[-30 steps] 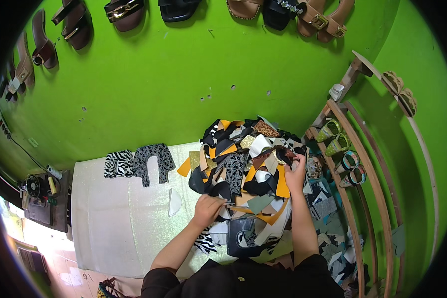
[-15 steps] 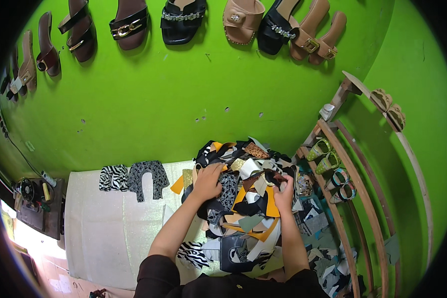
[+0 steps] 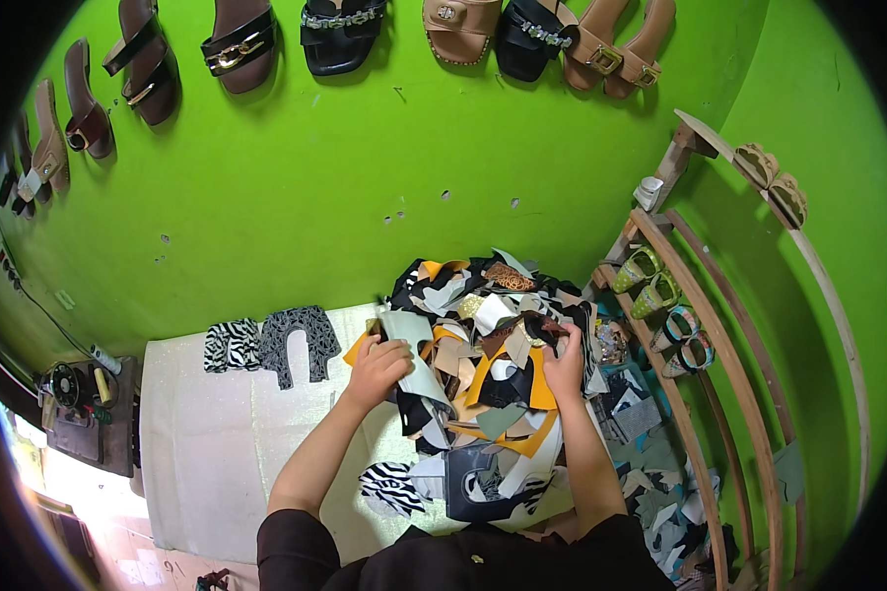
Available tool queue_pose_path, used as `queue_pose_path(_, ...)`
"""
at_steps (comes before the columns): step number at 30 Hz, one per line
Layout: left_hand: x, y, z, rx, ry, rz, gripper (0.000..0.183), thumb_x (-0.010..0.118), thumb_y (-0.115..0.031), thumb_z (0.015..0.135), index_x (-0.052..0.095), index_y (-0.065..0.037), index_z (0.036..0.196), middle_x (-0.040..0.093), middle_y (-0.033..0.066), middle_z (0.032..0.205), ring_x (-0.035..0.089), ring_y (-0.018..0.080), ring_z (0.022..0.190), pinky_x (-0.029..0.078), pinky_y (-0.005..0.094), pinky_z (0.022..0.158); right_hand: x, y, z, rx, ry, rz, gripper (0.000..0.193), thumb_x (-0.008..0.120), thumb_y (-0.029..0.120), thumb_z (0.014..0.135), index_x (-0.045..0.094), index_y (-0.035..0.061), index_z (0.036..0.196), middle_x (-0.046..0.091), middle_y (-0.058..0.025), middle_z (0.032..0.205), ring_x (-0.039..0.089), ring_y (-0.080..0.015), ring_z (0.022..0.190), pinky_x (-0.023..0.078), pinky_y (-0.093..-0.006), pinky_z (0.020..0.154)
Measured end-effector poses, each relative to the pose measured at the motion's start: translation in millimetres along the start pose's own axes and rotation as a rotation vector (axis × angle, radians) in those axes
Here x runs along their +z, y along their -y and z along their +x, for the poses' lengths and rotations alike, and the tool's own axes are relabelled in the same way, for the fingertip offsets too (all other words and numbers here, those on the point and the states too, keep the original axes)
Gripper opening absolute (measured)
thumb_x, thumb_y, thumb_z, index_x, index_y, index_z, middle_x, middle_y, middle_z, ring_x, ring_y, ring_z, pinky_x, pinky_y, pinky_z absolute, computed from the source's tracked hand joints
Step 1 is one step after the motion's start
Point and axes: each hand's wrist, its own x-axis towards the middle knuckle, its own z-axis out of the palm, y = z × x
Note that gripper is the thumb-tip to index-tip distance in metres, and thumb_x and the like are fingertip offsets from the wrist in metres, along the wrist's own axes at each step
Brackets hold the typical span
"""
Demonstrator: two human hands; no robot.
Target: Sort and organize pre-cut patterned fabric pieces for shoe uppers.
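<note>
A large pile of cut material scraps [image 3: 498, 369] in black, mustard, tan, white and grey lies between my hands. At its left side my left hand [image 3: 379, 371] is closed on a pale grey scrap [image 3: 411, 330], its curved lower end resting over the pile. On the right, my right hand [image 3: 564, 366] grips the edge of a dark brown scrap [image 3: 532, 330] on top of the pile. A mustard scrap [image 3: 542, 382] hangs just below those fingers. Nearer to me lie a zebra-striped scrap [image 3: 392, 488] and a dark grey piece [image 3: 463, 483].
A zebra-print piece [image 3: 232, 348] and a grey patterned U-shaped piece [image 3: 299, 340] lie on the pale sheet [image 3: 207, 443] at left. A wooden rack [image 3: 695, 379] with sandals stands at right. Sandals [image 3: 241, 49] hang along the green wall. A small fan [image 3: 66, 384] sits far left.
My left hand has drawn back leftward and now holds up the pale grey scrap. The grey patterned scrap beside it no longer shows in the pile. My right hand stays at the brown scrap.
</note>
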Motion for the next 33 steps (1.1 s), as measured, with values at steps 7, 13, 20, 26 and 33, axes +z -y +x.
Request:
queue_pose_path(7, -43, -28, 0, 0.037, -0.044, -0.111, 0.018, 0.058, -0.006, 0.072, 0.061, -0.01, 0.089, 0.062, 0.0036, 0.092, 0.06, 0.0195, 0.09, 0.043, 0.0396, 0.081, 22, 29, -10, -0.162, 0.066, -0.566, 0.046, 0.061, 0.01, 0.075, 0.046, 0.0103, 0.119, 0.061, -0.0116, 0.1, 0.055, -0.0288, 0.099, 0.028, -0.0529, 0.1)
queue_pose_path(13, -72, -48, 26, -0.455, 0.175, -0.578, 0.022, 0.063, -0.016, 0.082, 0.06, -0.002, 0.097, 0.062, 0.0148, 0.081, 0.06, 0.0292, 0.075, 0.046, 0.0329, 0.068, 40, 43, -15, -0.016, 0.418, -0.464, 0.045, 0.055, 0.016, 0.08, 0.046, 0.0139, 0.124, 0.05, -0.0087, 0.124, 0.045, -0.0281, 0.118, 0.015, -0.059, 0.104)
queue_pose_path(20, -66, -61, 33, -0.615, 0.202, -0.863, 0.031, 0.063, -0.019, 0.085, 0.055, 0.0, 0.109, 0.063, 0.0113, 0.085, 0.057, 0.0168, 0.077, 0.045, 0.0286, 0.073, -19, 84, -10, 0.199, 0.828, 1.137, 0.044, 0.039, 0.029, 0.096, 0.044, -0.0005, 0.128, 0.052, -0.0116, 0.124, 0.047, -0.0185, 0.118, 0.036, -0.0327, 0.099)
queue_pose_path(26, -71, -85, 44, -0.588, 0.13, -1.043, 0.043, 0.065, -0.016, 0.084, 0.048, -0.002, 0.121, 0.062, 0.008, 0.102, 0.057, 0.0126, 0.094, 0.045, 0.0275, 0.084, -53, 105, -44, 0.437, 0.896, 1.074, 0.037, 0.043, 0.015, 0.095, 0.043, -0.0055, 0.126, 0.055, -0.0153, 0.119, 0.058, -0.019, 0.105, 0.047, -0.032, 0.092)
queue_pose_path(33, -78, -89, 25, -0.506, 0.305, -0.924, 0.017, 0.071, -0.009, 0.076, 0.059, -0.001, 0.086, 0.06, 0.0093, 0.105, 0.057, 0.0183, 0.098, 0.043, 0.0289, 0.087, -53, 77, -72, 0.447, 0.797, 1.022, 0.034, 0.052, 0.011, 0.091, 0.05, -0.0073, 0.119, 0.062, -0.0144, 0.108, 0.063, -0.0179, 0.094, 0.05, -0.0293, 0.084)
